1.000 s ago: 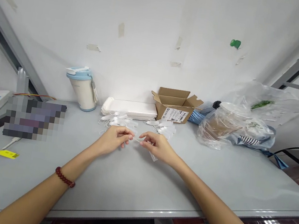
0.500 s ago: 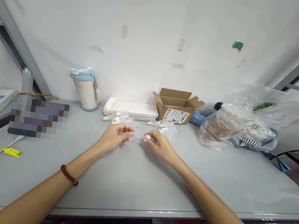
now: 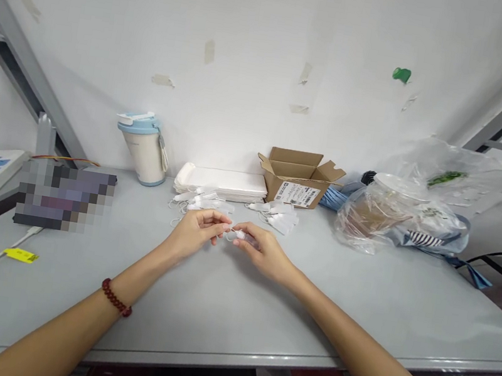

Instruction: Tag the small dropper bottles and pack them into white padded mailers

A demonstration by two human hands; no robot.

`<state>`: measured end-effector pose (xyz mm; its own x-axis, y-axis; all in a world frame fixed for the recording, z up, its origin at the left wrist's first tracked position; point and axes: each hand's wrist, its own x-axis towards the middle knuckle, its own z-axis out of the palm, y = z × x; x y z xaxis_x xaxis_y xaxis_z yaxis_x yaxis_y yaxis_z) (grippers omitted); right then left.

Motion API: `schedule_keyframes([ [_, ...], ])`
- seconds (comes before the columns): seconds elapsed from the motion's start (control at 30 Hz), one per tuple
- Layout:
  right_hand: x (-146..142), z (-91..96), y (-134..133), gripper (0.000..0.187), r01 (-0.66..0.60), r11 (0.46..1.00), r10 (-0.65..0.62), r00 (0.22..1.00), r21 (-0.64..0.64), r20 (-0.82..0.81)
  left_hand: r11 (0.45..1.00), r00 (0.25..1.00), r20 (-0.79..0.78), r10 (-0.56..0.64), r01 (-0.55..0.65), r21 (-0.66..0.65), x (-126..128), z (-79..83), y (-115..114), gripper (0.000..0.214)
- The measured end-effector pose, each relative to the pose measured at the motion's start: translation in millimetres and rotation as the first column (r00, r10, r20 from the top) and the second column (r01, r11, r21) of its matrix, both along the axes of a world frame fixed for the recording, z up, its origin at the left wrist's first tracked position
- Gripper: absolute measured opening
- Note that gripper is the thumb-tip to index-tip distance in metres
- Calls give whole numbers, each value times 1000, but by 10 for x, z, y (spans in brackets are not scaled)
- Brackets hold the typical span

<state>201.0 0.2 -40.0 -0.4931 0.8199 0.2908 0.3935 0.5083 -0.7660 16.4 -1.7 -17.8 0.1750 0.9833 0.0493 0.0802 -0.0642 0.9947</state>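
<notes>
Above the middle of the grey table, both hands are close together around one small translucent piece with a white end and a thin white string. My right hand (image 3: 264, 250) is closed, pinching this translucent piece (image 3: 240, 235) between thumb and fingers. My left hand (image 3: 196, 230) is closed too, its fingertips pinching the white string (image 3: 231, 230). Just behind the hands lie two loose groups of similar small translucent pieces with white ends and string loops, a left group (image 3: 204, 199) and a right group (image 3: 282, 218). The palms hide part of the held piece.
A stack of flat white packets (image 3: 223, 182) lies against the wall, beside an open cardboard box (image 3: 294, 182). To the left stand a cream tumbler (image 3: 145, 152) with a blue lid and a blurred-out dark object (image 3: 63, 199). Plastic bags (image 3: 365, 219) sit at the right. The table's front edge (image 3: 224, 356) is near me.
My hands have come slightly closer together. The string between them, stretched straight before, now hangs in a small loop, and the white end shows more clearly at my right fingertips.
</notes>
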Motion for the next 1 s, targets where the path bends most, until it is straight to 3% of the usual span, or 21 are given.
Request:
schedule_keyframes([
  [0.53, 11, 27, -29, 24, -18, 999, 18, 1000, 46, 1, 999, 995, 97, -14, 17, -34, -17, -28, 7, 22],
  [1.0, 7, 24, -35, 26, -17, 1000, 17, 1000, 18, -8, 997, 997, 72, -42, 46, -58, -33, -32, 11, 22],
])
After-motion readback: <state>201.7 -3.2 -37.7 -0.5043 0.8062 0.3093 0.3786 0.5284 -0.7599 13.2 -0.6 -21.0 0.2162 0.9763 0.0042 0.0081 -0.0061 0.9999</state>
